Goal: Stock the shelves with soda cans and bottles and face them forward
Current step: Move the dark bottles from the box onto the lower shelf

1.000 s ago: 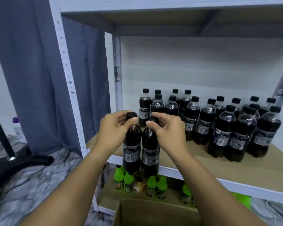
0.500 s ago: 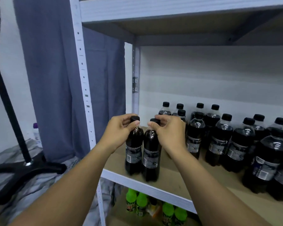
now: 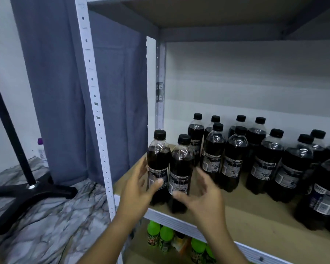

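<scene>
Cola bottles [image 3: 169,168] upright on shelf [image 3: 227,204]; label print blurred, unreadable.

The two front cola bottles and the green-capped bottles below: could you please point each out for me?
left front cola bottle [image 3: 158,159], head view, on its dark shoulder.
right front cola bottle [image 3: 181,162], head view, on its upper body.
green-capped bottles [image 3: 154,234], head view, on the leftmost one, lower shelf.

- The bottles [image 3: 180,168] are clear glossy plastic with bright glints at the shoulders, matt black caps [image 3: 159,134] and printed film labels [image 3: 177,182].
- The shelf board [image 3: 255,212] looks like matt brown fibreboard.
- The upright post [image 3: 95,103] is painted white metal, punched with holes.
- The curtain [image 3: 55,92] is soft, matt grey-blue cloth.
- The floor [image 3: 46,225] has a smooth marble-patterned finish.
</scene>
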Tool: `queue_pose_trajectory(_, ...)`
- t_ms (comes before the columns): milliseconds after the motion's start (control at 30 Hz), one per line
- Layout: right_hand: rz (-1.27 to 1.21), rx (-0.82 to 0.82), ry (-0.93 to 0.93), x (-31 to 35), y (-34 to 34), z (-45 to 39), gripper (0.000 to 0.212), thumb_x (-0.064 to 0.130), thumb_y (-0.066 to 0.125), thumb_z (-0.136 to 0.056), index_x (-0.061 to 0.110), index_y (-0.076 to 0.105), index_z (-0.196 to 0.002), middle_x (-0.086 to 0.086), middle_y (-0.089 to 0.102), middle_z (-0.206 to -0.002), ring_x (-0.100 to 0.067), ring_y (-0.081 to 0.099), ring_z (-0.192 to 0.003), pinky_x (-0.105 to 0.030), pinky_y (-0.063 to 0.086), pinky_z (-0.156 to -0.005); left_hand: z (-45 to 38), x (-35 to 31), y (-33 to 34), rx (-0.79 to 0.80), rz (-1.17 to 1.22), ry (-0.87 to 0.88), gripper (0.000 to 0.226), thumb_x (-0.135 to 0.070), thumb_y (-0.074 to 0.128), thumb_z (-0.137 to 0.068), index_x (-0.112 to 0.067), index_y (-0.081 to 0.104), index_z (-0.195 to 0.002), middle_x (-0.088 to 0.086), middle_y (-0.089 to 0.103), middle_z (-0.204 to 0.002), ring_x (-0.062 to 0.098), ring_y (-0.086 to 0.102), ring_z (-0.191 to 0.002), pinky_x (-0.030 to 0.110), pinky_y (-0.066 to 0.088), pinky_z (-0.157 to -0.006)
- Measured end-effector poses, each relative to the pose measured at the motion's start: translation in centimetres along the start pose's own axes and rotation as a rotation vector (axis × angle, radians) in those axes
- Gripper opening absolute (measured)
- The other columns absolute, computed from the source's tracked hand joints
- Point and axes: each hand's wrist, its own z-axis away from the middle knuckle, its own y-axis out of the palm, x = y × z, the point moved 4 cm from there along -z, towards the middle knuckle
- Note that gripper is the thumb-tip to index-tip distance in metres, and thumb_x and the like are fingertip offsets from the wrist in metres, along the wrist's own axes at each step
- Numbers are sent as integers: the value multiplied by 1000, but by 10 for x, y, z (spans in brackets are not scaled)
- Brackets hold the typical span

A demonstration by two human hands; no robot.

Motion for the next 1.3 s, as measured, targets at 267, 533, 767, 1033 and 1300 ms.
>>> queue_pose_trajectory(267, 99, 46, -5, -51, 30, -27, 60, 22, 85, -77, 35, 59, -129, 27, 68, -102, 6, 66, -102, -22, 56, -90, -16, 50, 0, -36, -214, -3, 74, -16, 83, -83, -34, 49, -147, -22, 64, -131, -9, 59, -117, 11, 49, -95)
queue_pose_trajectory(533, 260, 36, -95, -62, 72, -123, 65, 23, 79, -83, 19, 51, -142, -1, 66, -131, -20, 61, -120, -27, 43, -104, -110, 95, 6, -1, -227, -26, 73, -10, 81, -85, -40, 43, -140, -29, 63, -113, -25, 57, -101, 7, 48, -92)
queue_pose_trajectory(767, 346, -40, -113, -79, 104, -186, 59, 19, 73, -89, 12, 47, -142, -11, 67, -125, -28, 63, -113, -25, 45, -91, -183, 137, 16, -30, -242, -6, 70, -5, 80, -84, -27, 52, -143, -23, 66, -114, 0, 64, -113, 24, 50, -101)
queue_pose_trajectory(1033, 358, -56, -54, -85, 118, -218, 58, 21, 70, -92, 13, 43, -142, -16, 61, -129, -32, 60, -115, -34, 47, -96, -205, 147, 16, -54, -275, -32, 61, -5, 79, -86, -20, 56, -141, -32, 62, -112, -22, 57, -106, 6, 44, -95)
queue_pose_trajectory(1300, 365, 39, 65, -87, 94, -182, 29, 23, 71, -91, 4, 62, -111, -12, 70, -106, -24, 66, -97, -20, 41, -74, -156, 135, 17, -27, -341, -265, 49, -7, 78, -86, -6, 62, -132, 2, 70, -120, 17, 63, -118, 23, 45, -94)
